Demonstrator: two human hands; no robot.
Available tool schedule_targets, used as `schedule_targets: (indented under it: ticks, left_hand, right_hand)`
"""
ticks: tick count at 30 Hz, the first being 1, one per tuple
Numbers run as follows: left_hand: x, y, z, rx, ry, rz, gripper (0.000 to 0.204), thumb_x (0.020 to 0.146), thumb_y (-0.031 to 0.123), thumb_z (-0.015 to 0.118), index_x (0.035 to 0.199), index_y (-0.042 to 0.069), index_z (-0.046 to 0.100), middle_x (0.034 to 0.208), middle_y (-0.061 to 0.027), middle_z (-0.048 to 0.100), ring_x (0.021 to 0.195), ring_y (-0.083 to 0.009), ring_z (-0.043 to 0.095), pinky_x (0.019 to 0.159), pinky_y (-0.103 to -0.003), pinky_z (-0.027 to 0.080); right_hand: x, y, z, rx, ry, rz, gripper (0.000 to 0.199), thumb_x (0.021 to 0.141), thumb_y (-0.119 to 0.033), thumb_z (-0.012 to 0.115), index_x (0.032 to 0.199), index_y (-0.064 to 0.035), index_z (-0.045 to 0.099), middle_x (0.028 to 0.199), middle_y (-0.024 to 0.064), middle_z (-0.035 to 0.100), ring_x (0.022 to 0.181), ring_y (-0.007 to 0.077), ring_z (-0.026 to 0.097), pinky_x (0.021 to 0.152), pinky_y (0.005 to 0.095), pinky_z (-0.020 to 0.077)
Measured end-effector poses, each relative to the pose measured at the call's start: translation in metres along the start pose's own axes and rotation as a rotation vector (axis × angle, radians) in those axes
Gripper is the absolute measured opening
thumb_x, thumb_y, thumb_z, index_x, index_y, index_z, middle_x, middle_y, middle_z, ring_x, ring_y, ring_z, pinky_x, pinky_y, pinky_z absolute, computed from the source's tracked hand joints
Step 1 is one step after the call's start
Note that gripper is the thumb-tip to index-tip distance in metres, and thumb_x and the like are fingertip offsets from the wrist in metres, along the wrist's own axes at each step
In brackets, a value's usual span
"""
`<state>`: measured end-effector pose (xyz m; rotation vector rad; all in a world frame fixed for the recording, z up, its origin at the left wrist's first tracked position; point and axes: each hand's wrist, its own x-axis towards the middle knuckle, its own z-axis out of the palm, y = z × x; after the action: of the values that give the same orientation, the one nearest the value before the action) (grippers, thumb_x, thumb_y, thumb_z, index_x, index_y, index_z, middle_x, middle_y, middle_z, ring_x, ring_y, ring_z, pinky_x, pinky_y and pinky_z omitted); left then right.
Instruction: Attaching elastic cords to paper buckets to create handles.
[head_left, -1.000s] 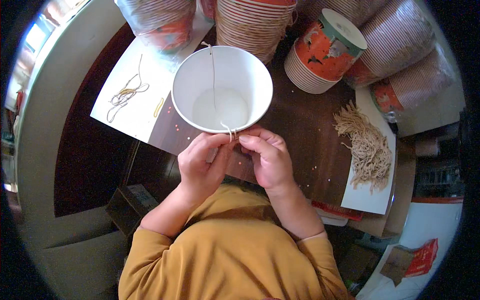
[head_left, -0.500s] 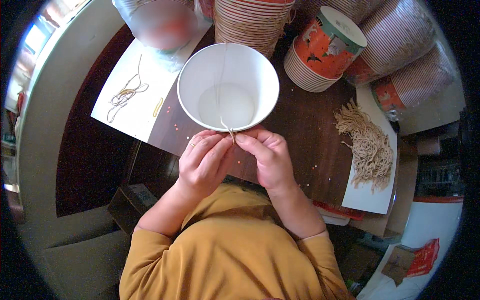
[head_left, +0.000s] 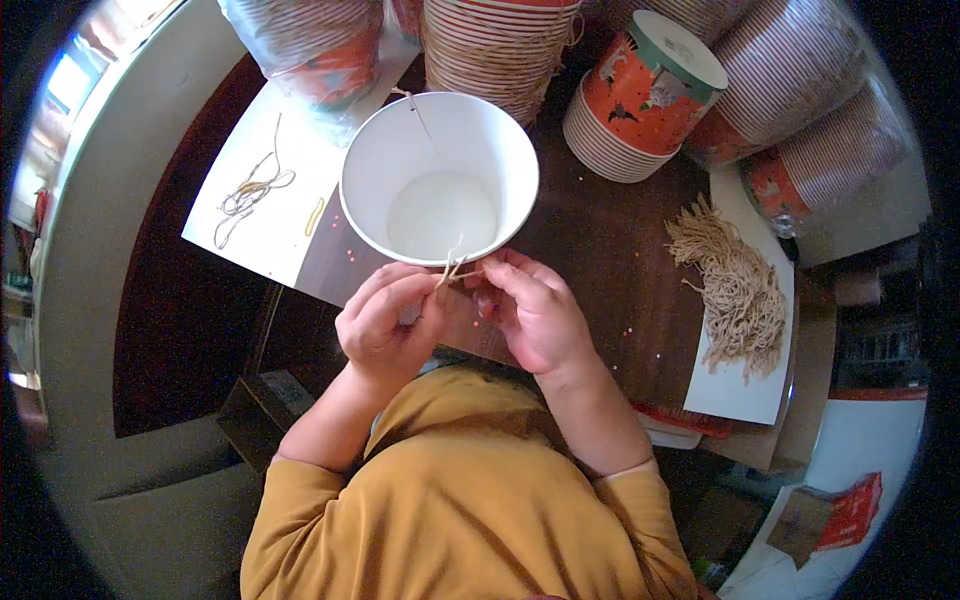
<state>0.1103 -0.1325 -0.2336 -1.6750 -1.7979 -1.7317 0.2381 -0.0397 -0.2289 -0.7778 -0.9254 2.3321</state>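
From the head view, both hands work at the near rim of a white paper bucket point(head_left: 438, 178) standing upright on the dark table point(head_left: 600, 250). The left hand point(head_left: 385, 325) and right hand point(head_left: 535, 312) pinch the ends of a thin tan string point(head_left: 452, 270) between narrow fingertips, right at the rim. Against the 2 earlier pictures, the bucket sits slightly further right and the hands are a little lower, so the knotting at the rim seems under way. A heap of tan strings point(head_left: 735, 290) lies on white paper to the right; stacked orange-patterned buckets point(head_left: 640, 95) stand behind.
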Motion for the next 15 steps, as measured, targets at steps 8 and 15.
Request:
schedule_targets:
  ticks: [8,15]
  left_hand:
    - [0.005,0.011,-0.009,-0.08,-0.099,-0.271,0.007,0.079,-0.002,0.068,0.084,-0.001,0.063,0.077,-0.0111,0.065,0.069,-0.018,0.063,0.062,-0.026,0.05]
    - [0.005,0.01,-0.008,-0.327,-0.102,-0.411,0.002,0.085,0.0,0.064,0.085,-0.002,0.064,0.082,-0.007,0.064,0.076,-0.0121,0.058,0.069,-0.023,0.046]
  right_hand:
    - [0.007,-0.007,-0.017,-0.045,-0.172,0.071,0.024,0.096,-0.024,0.051,0.105,-0.0031,0.058,0.087,0.0014,0.054,0.079,0.0104,0.049,0.065,0.0239,0.0418]
    - [0.004,-0.007,-0.009,-0.365,0.009,-0.172,0.019,0.094,-0.024,0.055,0.094,-0.0049,0.06,0.079,0.0042,0.055,0.069,0.0128,0.051,0.059,0.0263,0.0422]
